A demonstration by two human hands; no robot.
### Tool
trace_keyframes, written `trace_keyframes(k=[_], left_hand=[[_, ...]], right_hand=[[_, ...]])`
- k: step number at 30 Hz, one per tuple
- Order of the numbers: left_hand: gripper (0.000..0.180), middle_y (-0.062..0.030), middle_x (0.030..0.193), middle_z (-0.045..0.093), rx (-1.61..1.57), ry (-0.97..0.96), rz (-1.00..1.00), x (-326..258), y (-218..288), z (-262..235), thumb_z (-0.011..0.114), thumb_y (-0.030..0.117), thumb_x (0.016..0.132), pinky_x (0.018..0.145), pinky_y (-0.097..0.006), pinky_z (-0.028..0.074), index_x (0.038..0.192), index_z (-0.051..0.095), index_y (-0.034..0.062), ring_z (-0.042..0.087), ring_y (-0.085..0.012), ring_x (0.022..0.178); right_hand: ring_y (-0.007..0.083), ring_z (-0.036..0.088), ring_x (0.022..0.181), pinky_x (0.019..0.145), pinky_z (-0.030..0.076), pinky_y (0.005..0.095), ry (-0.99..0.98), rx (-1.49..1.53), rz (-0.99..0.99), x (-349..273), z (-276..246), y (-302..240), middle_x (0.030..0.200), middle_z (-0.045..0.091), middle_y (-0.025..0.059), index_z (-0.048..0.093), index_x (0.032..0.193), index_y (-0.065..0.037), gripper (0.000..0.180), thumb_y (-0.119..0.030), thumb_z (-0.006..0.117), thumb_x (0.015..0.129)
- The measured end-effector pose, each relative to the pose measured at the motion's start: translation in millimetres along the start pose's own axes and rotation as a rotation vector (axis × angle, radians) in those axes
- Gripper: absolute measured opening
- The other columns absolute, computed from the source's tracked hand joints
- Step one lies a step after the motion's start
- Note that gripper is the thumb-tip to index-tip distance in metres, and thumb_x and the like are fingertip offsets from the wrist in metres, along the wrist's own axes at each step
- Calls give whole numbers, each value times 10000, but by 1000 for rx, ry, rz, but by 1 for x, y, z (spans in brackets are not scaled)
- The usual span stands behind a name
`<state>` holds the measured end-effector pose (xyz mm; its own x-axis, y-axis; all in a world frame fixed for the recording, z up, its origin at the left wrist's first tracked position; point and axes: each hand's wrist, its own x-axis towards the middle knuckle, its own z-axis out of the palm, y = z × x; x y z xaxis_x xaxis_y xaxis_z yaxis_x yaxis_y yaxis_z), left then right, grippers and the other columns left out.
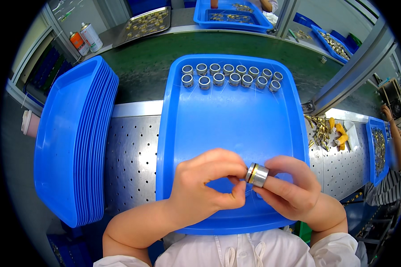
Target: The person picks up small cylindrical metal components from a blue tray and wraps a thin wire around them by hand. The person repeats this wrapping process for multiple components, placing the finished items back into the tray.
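Observation:
Over the near part of a blue tray (236,129), my right hand (296,187) grips a short silver metal cylinder (259,175) with dark and yellow bands round its left end. My left hand (205,180) is closed in a pinch against that banded end. What its fingertips hold, if anything, is hidden or too small to name. Two rows of similar open-topped metal cylinders (218,79) stand upright at the tray's far end, with thin whitish strands lying among them.
A tall stack of blue trays (71,138) leans at the left. Brass-coloured pieces (321,132) and orange finger-shaped items (341,135) lie right of the tray. A metal post (347,66) rises there. Other people sit at the far right and beyond the green belt (142,66).

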<state>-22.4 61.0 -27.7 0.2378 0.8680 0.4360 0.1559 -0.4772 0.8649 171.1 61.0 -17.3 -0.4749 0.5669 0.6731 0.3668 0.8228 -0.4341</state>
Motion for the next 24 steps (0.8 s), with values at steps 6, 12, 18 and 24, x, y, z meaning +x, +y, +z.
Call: trace_keyframes(k=[6,12,18,24], left_hand=[[216,-118,874,630,-66,-56,-72,-1,-1,-2,684,-95,583,669,-235,541,784,650,-24,625,-140,742],[212,-103,841,628,-88,-38,-50,-2,-2,0,692,-77,569,623,-240,513,759,638,2,613,-143,709],[217,-90,808,629,-6,-4,14,-4,-2,1,706,-48,555,595,-252,480,743,628,28,610,-161,684],[229,-98,836,630,-11,-7,-21,-1,0,1,693,-72,571,632,-256,528,778,639,8,627,-158,737]], right_hand=[[214,616,649,553,522,277,-22,-20,-23,-3,0,2,902,590,155,659,875,37,255,-7,761,646],[258,619,672,544,527,298,-38,-35,-150,-3,1,5,897,582,183,649,881,76,272,-6,729,635],[287,626,706,557,537,321,-36,-60,-196,-6,3,7,916,573,207,645,897,91,300,-13,699,622],[297,627,715,576,540,329,-35,-78,-199,-6,2,9,933,574,209,643,905,94,322,-26,667,608]])
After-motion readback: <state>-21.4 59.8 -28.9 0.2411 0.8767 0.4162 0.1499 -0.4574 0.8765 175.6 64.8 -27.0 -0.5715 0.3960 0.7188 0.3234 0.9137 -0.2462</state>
